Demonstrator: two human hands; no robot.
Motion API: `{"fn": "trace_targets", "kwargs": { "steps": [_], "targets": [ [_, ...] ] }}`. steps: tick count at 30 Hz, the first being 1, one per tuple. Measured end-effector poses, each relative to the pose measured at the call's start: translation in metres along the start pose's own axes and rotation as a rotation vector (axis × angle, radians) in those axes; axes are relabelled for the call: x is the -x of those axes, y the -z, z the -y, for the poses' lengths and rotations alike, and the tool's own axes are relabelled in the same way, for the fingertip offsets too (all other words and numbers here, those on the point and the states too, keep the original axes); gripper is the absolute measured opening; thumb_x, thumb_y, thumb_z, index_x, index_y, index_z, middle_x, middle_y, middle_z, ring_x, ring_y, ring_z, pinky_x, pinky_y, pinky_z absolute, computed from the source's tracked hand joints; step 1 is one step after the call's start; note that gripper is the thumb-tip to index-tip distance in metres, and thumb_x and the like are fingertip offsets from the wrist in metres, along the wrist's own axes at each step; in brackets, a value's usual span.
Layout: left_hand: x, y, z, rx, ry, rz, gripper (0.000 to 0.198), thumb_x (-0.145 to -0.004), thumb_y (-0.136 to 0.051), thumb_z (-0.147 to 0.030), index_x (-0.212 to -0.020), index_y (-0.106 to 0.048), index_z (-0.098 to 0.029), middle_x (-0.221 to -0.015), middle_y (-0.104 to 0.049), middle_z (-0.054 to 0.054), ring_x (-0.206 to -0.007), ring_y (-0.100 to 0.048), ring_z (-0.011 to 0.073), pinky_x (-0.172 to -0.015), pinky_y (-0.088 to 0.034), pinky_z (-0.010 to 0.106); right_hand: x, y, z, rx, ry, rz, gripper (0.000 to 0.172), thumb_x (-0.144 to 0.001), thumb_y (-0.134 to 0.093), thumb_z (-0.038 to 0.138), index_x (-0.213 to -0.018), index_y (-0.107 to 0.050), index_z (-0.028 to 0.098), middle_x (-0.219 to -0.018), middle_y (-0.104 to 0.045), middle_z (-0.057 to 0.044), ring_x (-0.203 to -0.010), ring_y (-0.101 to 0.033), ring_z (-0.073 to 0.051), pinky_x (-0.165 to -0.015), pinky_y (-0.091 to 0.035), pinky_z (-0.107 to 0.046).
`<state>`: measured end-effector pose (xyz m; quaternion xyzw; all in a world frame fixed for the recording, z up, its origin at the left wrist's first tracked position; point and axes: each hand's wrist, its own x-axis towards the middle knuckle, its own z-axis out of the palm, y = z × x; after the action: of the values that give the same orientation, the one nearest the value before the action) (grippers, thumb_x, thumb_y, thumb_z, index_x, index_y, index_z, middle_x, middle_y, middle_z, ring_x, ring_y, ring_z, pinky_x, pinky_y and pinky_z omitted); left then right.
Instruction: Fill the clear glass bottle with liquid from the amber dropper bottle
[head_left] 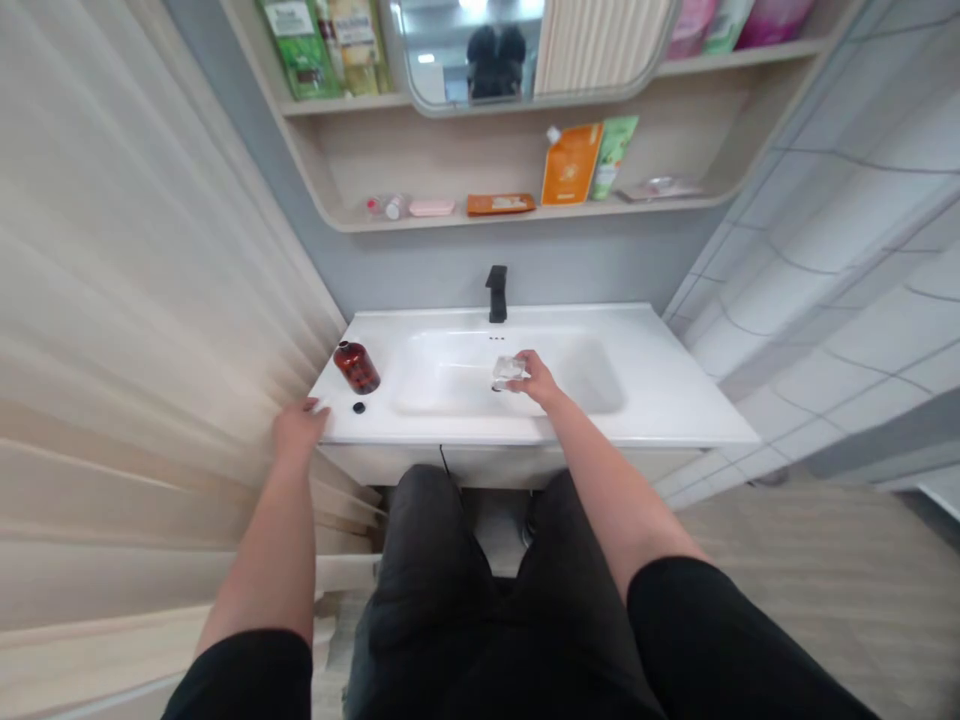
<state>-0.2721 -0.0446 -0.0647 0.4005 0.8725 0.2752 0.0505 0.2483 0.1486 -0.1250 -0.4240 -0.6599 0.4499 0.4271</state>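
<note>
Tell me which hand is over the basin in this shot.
The right hand, holding a clear object, is over the white basin; the left hand is away from the basin, at the front edge of the vanity top.

Black sleeves (pixel 240 680) ending near elbows; bare forearms (pixel 262 570); dark grey trousers (pixel 427 600).

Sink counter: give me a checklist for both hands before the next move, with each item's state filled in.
1. Right hand grip on the clear cup, held over the white basin: ok.
2. Left hand at the counter edge, holding something: cannot tell.
3. Brown bottle apart from both hands: ok.
4. Brown bottle closed: cannot tell; a small black cap lies beside it.
5. Black tap off: cannot tell; no running water shows.
</note>
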Motion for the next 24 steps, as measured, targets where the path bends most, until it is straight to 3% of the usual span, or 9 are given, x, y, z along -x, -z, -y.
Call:
{"fn": "trace_targets", "kwargs": {
  "steps": [3,6,11,16,21,24],
  "targets": [
    [0.016,0.006,0.015,0.124,0.068,-0.13,0.033,-0.082,-0.079,-0.04,-0.109,-0.072,-0.022,-0.119,-0.083,0.014,-0.121,-0.079,0.0375,-0.115,-0.06,0.053,0.003,-0.002,0.007,-0.06,0.007,-0.043,0.073,-0.055,-0.088,0.045,-0.117,-0.052,0.033,-0.112,-0.063,0.0,-0.102,-0.062,-0.027,-0.086,-0.059,-0.043],
    [0.048,0.015,0.032,0.379,0.123,-0.23,0.044,-0.079,-0.081,-0.048,-0.112,-0.068,-0.023,-0.116,-0.081,0.011,-0.112,-0.081,0.0335,-0.108,-0.065,0.051,0.007,-0.003,0.017,-0.128,0.011,-0.048,0.073,-0.054,-0.09,0.042,-0.116,-0.053,0.032,-0.11,-0.064,0.0,-0.103,-0.064,-0.028,-0.086,-0.06,-0.044],
    [0.123,0.031,0.032,0.833,0.083,-0.133,0.046,-0.074,-0.085,-0.054,-0.106,-0.071,-0.026,-0.1,-0.078,0.004,-0.094,-0.082,0.0288,-0.101,-0.07,0.052,0.017,-0.003,0.038,-0.175,0.006,-0.066,0.075,-0.057,-0.091,0.045,-0.119,-0.052,0.031,-0.113,-0.068,-0.004,-0.108,-0.068,-0.031,-0.085,-0.062,-0.045],
    [0.175,0.047,-0.015,1.001,0.015,-0.008,0.044,-0.078,-0.087,-0.055,-0.109,-0.077,-0.026,-0.1,-0.078,0.004,-0.09,-0.081,0.0268,-0.1,-0.071,0.053,0.047,0.003,0.062,-0.173,0.013,-0.078,0.078,-0.058,-0.094,0.047,-0.121,-0.052,0.032,-0.116,-0.069,-0.005,-0.105,-0.07,-0.031,-0.081,-0.065,-0.045],
    [0.204,0.054,-0.087,1.12,-0.171,0.138,0.043,-0.078,-0.094,-0.047,-0.113,-0.077,-0.028,-0.107,-0.077,0.003,-0.102,-0.082,0.026,-0.103,-0.069,0.047,0.109,0.009,0.09,-0.134,0.019,-0.083,0.077,-0.061,-0.098,0.046,-0.124,-0.054,0.033,-0.12,-0.07,-0.006,-0.107,-0.071,-0.031,-0.082,-0.067,-0.045],
    [0.219,0.052,-0.135,1.161,-0.342,0.29,0.042,-0.079,-0.095,-0.044,-0.109,-0.072,-0.027,-0.104,-0.077,0.003,-0.11,-0.083,0.0288,-0.1,-0.068,0.044,0.152,0.009,0.106,-0.125,0.016,-0.07,0.073,-0.064,-0.098,0.043,-0.123,-0.057,0.034,-0.12,-0.071,-0.006,-0.107,-0.073,-0.032,-0.082,-0.067,-0.045]
  ]
}}
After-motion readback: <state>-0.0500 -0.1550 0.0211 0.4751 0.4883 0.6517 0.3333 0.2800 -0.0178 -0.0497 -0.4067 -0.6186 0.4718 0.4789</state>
